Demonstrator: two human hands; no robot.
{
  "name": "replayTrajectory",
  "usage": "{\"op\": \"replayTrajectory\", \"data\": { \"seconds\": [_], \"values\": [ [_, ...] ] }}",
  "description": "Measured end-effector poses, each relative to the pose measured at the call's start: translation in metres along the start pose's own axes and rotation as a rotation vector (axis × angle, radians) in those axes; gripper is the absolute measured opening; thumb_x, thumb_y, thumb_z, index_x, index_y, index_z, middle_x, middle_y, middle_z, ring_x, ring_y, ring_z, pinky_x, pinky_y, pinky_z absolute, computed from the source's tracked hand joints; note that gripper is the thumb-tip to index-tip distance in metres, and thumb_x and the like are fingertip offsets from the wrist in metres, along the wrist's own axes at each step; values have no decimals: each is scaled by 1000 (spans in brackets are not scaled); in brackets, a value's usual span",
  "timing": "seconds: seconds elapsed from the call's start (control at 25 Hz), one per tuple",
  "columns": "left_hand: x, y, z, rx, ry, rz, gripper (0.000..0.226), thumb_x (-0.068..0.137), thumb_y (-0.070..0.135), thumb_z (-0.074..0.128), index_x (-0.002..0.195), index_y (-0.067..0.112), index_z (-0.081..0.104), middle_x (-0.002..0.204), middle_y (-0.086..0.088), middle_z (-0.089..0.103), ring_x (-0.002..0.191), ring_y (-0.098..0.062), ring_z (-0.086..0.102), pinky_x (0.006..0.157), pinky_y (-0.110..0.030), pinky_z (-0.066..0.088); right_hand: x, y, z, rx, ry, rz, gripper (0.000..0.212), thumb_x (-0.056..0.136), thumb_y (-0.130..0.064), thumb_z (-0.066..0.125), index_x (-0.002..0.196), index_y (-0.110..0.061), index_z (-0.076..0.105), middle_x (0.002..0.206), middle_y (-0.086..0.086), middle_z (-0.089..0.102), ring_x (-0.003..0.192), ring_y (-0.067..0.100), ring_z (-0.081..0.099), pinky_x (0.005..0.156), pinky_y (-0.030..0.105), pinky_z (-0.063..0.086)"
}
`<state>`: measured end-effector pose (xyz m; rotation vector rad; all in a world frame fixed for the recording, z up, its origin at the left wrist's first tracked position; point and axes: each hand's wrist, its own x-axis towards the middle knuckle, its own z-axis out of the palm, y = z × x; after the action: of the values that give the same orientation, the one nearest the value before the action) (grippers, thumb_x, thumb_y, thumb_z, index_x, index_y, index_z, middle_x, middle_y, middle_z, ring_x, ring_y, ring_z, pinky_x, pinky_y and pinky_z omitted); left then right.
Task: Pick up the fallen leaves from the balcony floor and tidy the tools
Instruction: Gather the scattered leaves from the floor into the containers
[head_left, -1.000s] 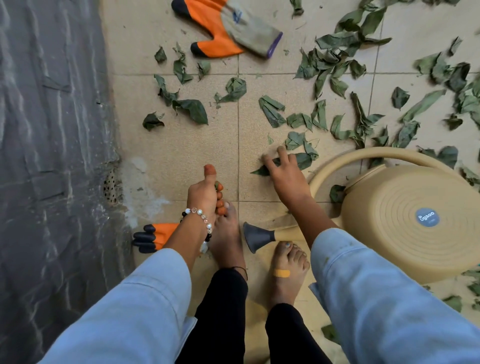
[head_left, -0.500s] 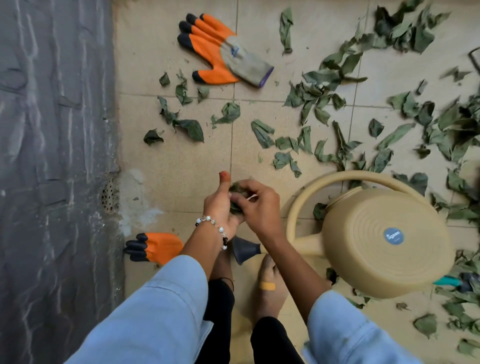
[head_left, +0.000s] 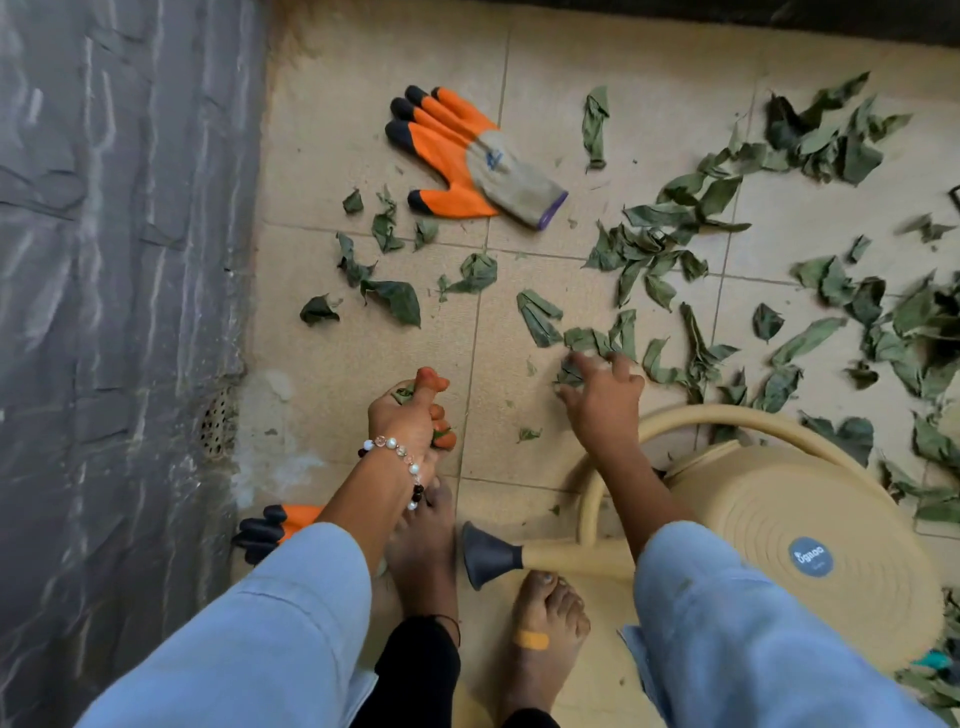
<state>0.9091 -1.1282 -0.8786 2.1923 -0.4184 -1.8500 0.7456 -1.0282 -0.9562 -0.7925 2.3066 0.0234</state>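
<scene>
Green fallen leaves (head_left: 670, 249) lie scattered over the beige tiled floor (head_left: 332, 130), thickest at the right. My left hand (head_left: 410, 415) is curled round a small bunch of leaves (head_left: 402, 395) near my feet, thumb up. My right hand (head_left: 602, 392) reaches out over the floor, its fingers spread and blurred, touching a leaf (head_left: 569, 374). An orange and grey work glove (head_left: 467, 156) lies flat farther off. A second orange glove (head_left: 283, 525) peeks out under my left arm. A tan watering can (head_left: 810, 556) lies beside my right arm, its dark spout (head_left: 485, 556) pointing at my feet.
A dark grey wall (head_left: 114, 312) runs along the left, with a small drain grate (head_left: 215, 421) at its base. My bare feet (head_left: 540, 639) stand between the wall and the watering can. More leaves (head_left: 914, 332) are heaped at the right edge.
My right hand passed a leaf to the left hand, then moved out to the right onto another leaf. The left hand still holds its bunch. The view has tilted forward.
</scene>
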Motion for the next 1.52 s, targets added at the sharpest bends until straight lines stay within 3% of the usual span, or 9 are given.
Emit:
{"op": "replayTrajectory", "data": {
  "seconds": [0.2, 0.4, 0.64, 0.8, 0.92, 1.0, 1.24, 1.36, 1.52],
  "values": [
    [4, 1, -13, 156, 16, -62, 68, 87, 71, 40, 68, 9, 57, 50, 1, 31, 38, -11, 21, 39, -16, 20, -6, 8, 30, -136, 99, -201, 24, 95, -5, 41, 111, 3, 57, 119, 19, 50, 105, 33, 46, 73, 35, 42],
    [3, -15, -26, 144, -3, -104, 65, 96, 61, 35, 62, 8, 52, 51, -2, 34, 30, -9, 21, 37, -12, 20, -18, -3, 27, 85, 59, -341, 15, 87, -7, 62, 98, -5, 71, 100, 9, 65, 90, 24, 58, 78, 31, 45],
    [7, -45, -37, 186, -4, -111, 61, 96, 56, 40, 64, 9, 58, 51, -2, 39, 34, -11, 25, 36, -13, 20, -57, 8, 74, -400, 58, -808, 32, 81, -8, 38, 76, 4, 67, 88, 16, 60, 78, 32, 56, 42, 33, 48],
    [9, -57, -47, 195, 7, -111, 56, 96, 54, 44, 68, 8, 61, 56, -5, 45, 36, -10, 28, 37, -15, 22, -41, -1, 62, -65, -19, -485, 14, 86, -2, 58, 93, 0, 71, 92, 12, 66, 89, 26, 60, 72, 34, 53],
    [-5, -55, -45, 175, 11, -102, 51, 97, 49, 46, 75, 6, 64, 61, -6, 47, 40, -12, 34, 41, -19, 28, -53, -18, 18, 938, -252, 64, 14, 75, 2, 74, 89, -1, 73, 84, 10, 73, 78, 19, 68, 75, 25, 56],
    [-20, -48, -39, 163, 11, -99, 50, 96, 51, 46, 78, 8, 66, 65, -6, 51, 46, -14, 38, 45, -23, 32, -83, -35, -8, 1319, -388, 130, 15, 72, 7, 74, 86, 2, 72, 81, 13, 73, 75, 21, 68, 75, 27, 58],
    [-79, -14, -12, -223, -15, -370, 49, 98, 46, 44, 72, 6, 54, 65, -12, 55, 61, -25, 54, 61, -32, 44, -177, -77, -41, 602, -55, -511, 21, 87, -20, 55, 98, -23, 73, 97, -9, 72, 97, 5, 58, 86, 33, 44],
    [-91, 0, -17, -262, 74, -386, 39, 100, 33, 42, 78, 4, 53, 65, -16, 58, 55, -27, 56, 53, -30, 44, -168, -70, -64, 197, -237, -717, 38, 90, -33, 41, 123, -42, 57, 134, -24, 52, 137, 12, 23, 102, 44, 16],
    [-80, 23, -20, -325, 154, -238, 35, 100, 17, 42, 67, 6, 45, 62, -6, 42, 47, -17, 37, 33, -11, 32, -136, -67, -100, 774, -446, -553, 38, 92, -12, 53, 102, -45, 70, 142, -14, 49, 135, 11, 37, 107, 35, 31]
  ]
}}
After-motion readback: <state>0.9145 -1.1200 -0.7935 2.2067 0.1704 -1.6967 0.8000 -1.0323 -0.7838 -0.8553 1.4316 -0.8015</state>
